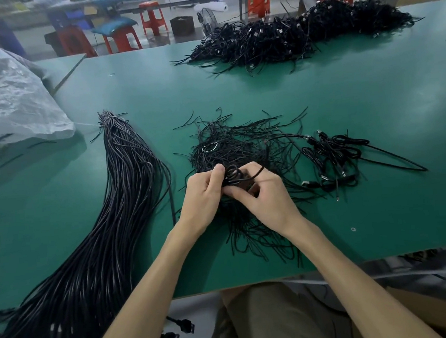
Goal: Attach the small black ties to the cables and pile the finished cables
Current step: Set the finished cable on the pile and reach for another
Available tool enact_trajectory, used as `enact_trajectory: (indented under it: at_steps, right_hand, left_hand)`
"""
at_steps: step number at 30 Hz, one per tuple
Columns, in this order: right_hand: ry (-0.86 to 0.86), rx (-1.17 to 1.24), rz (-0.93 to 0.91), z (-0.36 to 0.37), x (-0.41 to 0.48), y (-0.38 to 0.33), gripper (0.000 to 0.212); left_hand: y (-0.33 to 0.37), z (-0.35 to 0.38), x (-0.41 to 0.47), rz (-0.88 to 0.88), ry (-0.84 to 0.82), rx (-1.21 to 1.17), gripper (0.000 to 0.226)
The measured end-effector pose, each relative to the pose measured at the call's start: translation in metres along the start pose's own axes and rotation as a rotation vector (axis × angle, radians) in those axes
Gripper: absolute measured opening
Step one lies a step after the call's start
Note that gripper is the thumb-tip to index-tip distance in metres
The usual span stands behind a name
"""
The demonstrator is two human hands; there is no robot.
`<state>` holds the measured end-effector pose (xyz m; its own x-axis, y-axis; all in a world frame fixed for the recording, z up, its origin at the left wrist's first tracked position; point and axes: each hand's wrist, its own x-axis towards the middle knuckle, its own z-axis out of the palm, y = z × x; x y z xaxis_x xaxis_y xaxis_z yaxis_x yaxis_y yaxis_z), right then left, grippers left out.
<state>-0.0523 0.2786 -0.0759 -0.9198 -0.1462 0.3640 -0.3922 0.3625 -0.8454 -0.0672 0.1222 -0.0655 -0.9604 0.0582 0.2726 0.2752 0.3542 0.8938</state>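
1 glossy coiled black cable (232, 174) in the pinch of left hand (205, 197) and right hand (270, 199), over wiry ties (241, 145).

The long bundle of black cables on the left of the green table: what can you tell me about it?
The long bundle of glossy black cables holds many thin, plastic-looking strands lying side by side. Its far end is cinched into a narrow neck; it curves toward the person, widens and spills over the near edge of the green table, where pale connector-like ends show. It rests on the tabletop, apart from the left hand and right hand, which grip a coiled black cable.
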Motion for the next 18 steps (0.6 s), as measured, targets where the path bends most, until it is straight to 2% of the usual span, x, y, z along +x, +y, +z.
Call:
enact_trajectory:
  at_steps: [5, 10, 17, 18]
  right_hand:
    - [-0.019, 0.078, 0.065, -0.0006, -0.0013, 0.0007, 0.007]
    - [0.011, 0.034, -0.012, -0.0005, -0.0015, -0.0007, 0.010]
    - [0.155, -0.091, -0.085, 0.0003, 0.0010, -0.0043, 0.022]
    - [0.166, -0.149, -0.110, 0.0008, 0.0006, -0.0037, 0.019]
  left_hand:
    - [0.0010, 0.0000, -0.0005, -0.024, -0.019, -0.038, 0.052]
    - [0.0005, 0.0005, -0.0007, -0.026, -0.018, -0.026, 0.056]
    - [0.0025, 0.0022, 0.0021, 0.018, 0.026, 0.104, 0.056]
    - [0.0027, 0.0017, 0.0015, 0.029, 0.023, 0.143, 0.054]
